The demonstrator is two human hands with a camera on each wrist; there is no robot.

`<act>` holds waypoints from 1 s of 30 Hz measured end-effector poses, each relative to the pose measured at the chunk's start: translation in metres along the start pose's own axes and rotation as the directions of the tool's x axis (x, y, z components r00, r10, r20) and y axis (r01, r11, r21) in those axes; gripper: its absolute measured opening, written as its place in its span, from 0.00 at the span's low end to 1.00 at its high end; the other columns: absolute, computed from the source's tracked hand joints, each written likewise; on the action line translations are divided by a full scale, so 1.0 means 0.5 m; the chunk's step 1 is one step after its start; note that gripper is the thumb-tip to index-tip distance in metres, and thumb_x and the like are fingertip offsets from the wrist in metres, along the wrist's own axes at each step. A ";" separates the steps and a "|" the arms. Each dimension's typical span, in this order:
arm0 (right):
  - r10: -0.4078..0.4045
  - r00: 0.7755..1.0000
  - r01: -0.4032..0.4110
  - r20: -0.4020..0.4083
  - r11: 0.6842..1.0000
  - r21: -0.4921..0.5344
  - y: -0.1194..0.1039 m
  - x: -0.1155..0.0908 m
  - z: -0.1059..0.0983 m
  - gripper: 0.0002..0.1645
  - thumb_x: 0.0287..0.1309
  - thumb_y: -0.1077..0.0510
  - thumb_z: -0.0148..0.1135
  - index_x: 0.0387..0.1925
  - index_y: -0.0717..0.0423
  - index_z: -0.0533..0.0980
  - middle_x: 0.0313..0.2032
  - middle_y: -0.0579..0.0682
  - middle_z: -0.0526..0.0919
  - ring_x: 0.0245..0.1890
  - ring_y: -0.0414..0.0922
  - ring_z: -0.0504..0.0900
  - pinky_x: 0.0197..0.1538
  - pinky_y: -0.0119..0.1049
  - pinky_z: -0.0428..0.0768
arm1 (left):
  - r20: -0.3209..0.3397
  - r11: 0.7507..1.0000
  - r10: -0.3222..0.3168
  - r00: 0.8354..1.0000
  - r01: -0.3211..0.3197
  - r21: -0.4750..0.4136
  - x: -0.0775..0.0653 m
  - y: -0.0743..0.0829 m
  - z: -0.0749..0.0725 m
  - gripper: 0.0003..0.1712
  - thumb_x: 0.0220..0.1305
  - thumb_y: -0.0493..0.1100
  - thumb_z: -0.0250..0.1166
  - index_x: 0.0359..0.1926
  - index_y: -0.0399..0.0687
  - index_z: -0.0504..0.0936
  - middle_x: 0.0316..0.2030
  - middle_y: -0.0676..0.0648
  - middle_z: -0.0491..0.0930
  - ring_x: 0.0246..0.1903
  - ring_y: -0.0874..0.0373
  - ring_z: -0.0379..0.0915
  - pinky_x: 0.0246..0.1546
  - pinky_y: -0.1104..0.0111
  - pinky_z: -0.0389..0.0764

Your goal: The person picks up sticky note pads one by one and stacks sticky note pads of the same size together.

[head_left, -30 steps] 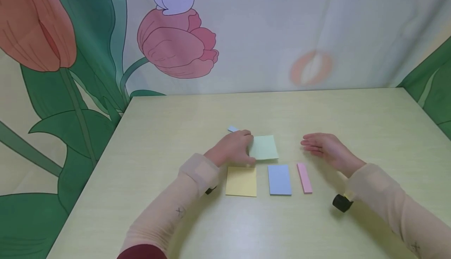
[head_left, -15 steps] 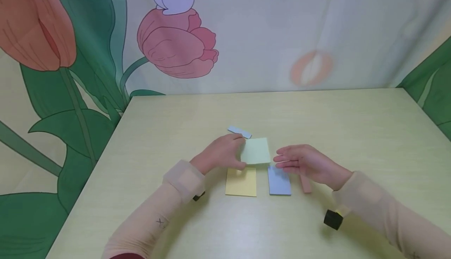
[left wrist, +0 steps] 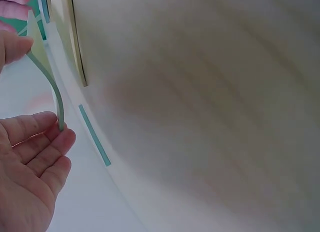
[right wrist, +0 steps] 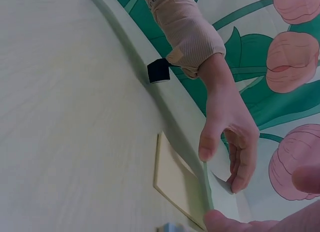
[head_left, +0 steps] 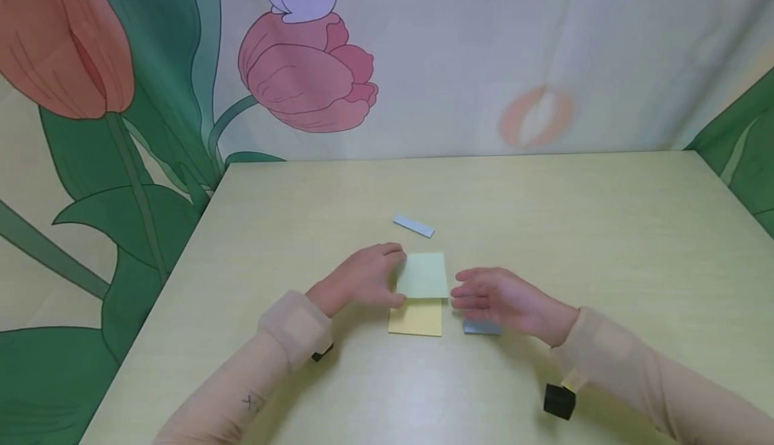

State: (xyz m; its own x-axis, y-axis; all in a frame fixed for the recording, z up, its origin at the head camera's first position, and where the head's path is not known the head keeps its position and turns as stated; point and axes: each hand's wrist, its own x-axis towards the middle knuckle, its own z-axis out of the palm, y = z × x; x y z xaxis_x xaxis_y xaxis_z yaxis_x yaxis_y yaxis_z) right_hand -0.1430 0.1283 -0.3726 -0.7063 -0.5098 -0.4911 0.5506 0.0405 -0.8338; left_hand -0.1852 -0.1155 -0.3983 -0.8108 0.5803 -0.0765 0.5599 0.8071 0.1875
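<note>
My left hand point(head_left: 363, 280) pinches a pale green sticky note pad point(head_left: 426, 277) by its left edge, thumb at the near corner and fingers at the far one. In the left wrist view the green pad point(left wrist: 52, 86) bows between thumb and fingers. It hangs over a yellow sticky note pad point(head_left: 417, 320), hiding that pad's far part. My right hand point(head_left: 504, 300) is held with fingers extended, their tips right at the green pad's right edge. Beneath it a blue sticky note pad point(head_left: 482, 328) shows only its near end.
A narrow light blue strip pad point(head_left: 414, 226) lies at an angle behind the green pad. A printed cloth point(head_left: 435, 62) with flowers hangs behind the table point(head_left: 290, 216). Black wrist cameras sit under both sleeves.
The left hand has brought the green pad leftward and nearer, over the yellow pad. The right hand has come in from the right, now covering the pink strip and most of the blue pad.
</note>
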 end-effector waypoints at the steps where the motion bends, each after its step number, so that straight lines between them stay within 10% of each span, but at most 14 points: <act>1: -0.001 1.000 0.001 -0.002 1.000 0.006 0.002 0.001 0.003 0.34 0.57 0.61 0.45 0.62 0.70 0.47 0.53 0.61 0.65 0.52 0.51 0.71 0.61 0.46 0.62 | 0.001 1.000 0.000 1.000 0.000 -0.003 -0.004 -0.001 0.001 0.38 0.42 0.56 0.61 0.54 0.39 0.70 0.56 0.44 0.68 0.56 0.52 0.64 0.55 0.64 0.67; 11: -0.002 1.000 0.002 0.013 0.998 0.060 0.020 0.011 0.022 0.34 0.59 0.61 0.37 0.63 0.71 0.43 0.62 0.70 0.50 0.63 0.61 0.53 0.65 0.49 0.52 | 0.004 0.999 0.020 1.000 -0.020 -0.037 -0.040 0.004 0.015 0.39 0.42 0.56 0.61 0.55 0.39 0.70 0.57 0.44 0.68 0.57 0.53 0.64 0.56 0.64 0.66; 30: 0.007 1.000 -0.006 -0.014 0.997 0.080 0.034 0.024 0.027 0.32 0.59 0.62 0.37 0.63 0.70 0.45 0.60 0.68 0.56 0.59 0.57 0.62 0.64 0.47 0.56 | 0.099 0.998 0.052 0.994 -0.055 0.022 -0.043 0.024 0.012 0.35 0.41 0.57 0.62 0.49 0.40 0.72 0.52 0.46 0.71 0.49 0.55 0.69 0.51 0.66 0.71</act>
State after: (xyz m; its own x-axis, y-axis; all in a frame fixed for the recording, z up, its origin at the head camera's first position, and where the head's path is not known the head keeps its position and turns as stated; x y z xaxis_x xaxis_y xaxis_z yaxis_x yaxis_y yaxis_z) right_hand -0.1364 0.1114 -0.3893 -0.7084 -0.4978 -0.5004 0.5885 -0.0250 -0.8081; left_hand -0.1599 -0.1176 -0.4001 -0.7595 0.6296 -0.1636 0.6069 0.7764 0.1700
